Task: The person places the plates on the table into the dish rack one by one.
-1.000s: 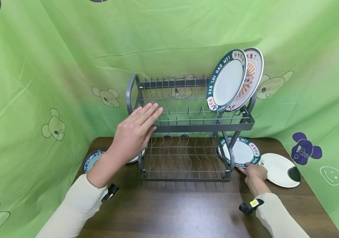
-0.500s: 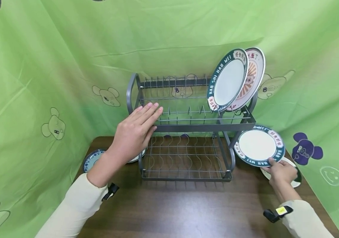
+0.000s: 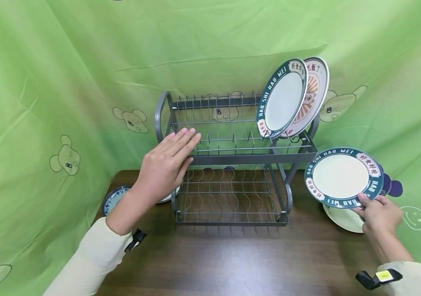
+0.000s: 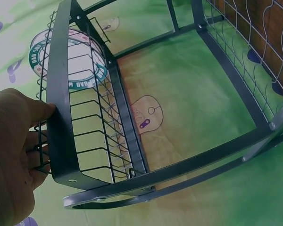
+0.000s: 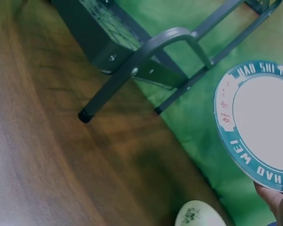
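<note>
My right hand [image 3: 382, 216] pinches the rim of a white plate [image 3: 339, 176] with a green lettered border, thumb on top, holding it face up right of the dish rack. The right wrist view shows this plate [image 5: 266, 127] above the table. My left hand [image 3: 166, 160] holds the front rail of the two-tier dark grey dish rack [image 3: 247, 159] at its upper left. In the left wrist view its thumb lies on the rail and its fingers reach behind. On the rack's upper right stand a matching green-bordered plate [image 3: 284, 98] and a pink-rimmed plate [image 3: 314, 96], leaning side by side.
A cream plate [image 3: 343, 220] lies on the wooden table [image 3: 225, 255], partly under the held plate. At the left, a blue-patterned dish [image 3: 114, 199] and a white dish [image 3: 167, 197] are partly hidden by my left arm. Green printed cloth [image 3: 214, 41] hangs behind.
My right hand has lifted the green-bordered plate off the table beside the rack and carried it right, over the cream plate. My left hand stays on the rack.
</note>
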`<action>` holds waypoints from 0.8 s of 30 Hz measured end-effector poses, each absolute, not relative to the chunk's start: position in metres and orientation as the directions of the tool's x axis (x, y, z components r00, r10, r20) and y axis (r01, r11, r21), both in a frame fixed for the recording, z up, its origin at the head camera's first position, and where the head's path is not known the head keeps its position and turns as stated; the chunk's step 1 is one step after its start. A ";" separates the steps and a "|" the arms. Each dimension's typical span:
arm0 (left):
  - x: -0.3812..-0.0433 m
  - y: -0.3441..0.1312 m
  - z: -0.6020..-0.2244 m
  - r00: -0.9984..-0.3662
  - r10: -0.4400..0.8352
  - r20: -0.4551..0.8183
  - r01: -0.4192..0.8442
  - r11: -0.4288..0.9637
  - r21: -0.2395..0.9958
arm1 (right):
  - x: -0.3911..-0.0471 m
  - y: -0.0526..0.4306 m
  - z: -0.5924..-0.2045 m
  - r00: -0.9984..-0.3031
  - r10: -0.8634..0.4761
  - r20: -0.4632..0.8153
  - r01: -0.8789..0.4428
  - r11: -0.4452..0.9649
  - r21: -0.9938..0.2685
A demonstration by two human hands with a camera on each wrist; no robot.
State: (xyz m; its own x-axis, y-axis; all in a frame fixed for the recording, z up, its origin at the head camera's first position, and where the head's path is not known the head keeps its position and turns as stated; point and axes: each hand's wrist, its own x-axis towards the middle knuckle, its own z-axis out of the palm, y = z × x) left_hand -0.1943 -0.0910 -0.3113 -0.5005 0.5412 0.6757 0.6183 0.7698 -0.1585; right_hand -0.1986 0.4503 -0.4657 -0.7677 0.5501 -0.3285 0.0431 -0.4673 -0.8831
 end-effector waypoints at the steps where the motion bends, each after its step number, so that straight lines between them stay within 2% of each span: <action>1: -0.195 -0.091 -0.312 -0.500 0.540 0.676 0.619 0.769 -0.157 | -0.197 0.451 -0.463 -0.769 0.555 -0.318 0.041 -0.453 -0.891; 9: -0.194 -0.091 -0.310 -0.503 0.534 0.680 0.624 0.768 -0.142 | -0.188 0.447 -0.451 -0.790 0.571 -0.222 0.020 -0.337 -0.941; 19: -0.195 -0.091 -0.310 -0.484 0.543 0.686 0.622 0.765 -0.167 | -0.173 0.426 -0.446 -0.873 0.487 -0.013 -0.197 -0.378 -0.905; 24: -0.195 -0.091 -0.310 -0.479 0.544 0.689 0.625 0.762 -0.167 | -0.166 0.406 -0.444 -0.900 0.425 0.102 -0.258 -0.330 -0.908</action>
State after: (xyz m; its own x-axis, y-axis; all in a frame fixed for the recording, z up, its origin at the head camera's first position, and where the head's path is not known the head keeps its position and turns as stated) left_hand -0.1951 -0.0914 -0.3104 -0.4788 0.5442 0.6890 0.6253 0.7622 -0.1674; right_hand -0.1665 0.4060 -0.4443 -0.8997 0.4245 0.1016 -0.2583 -0.3302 -0.9079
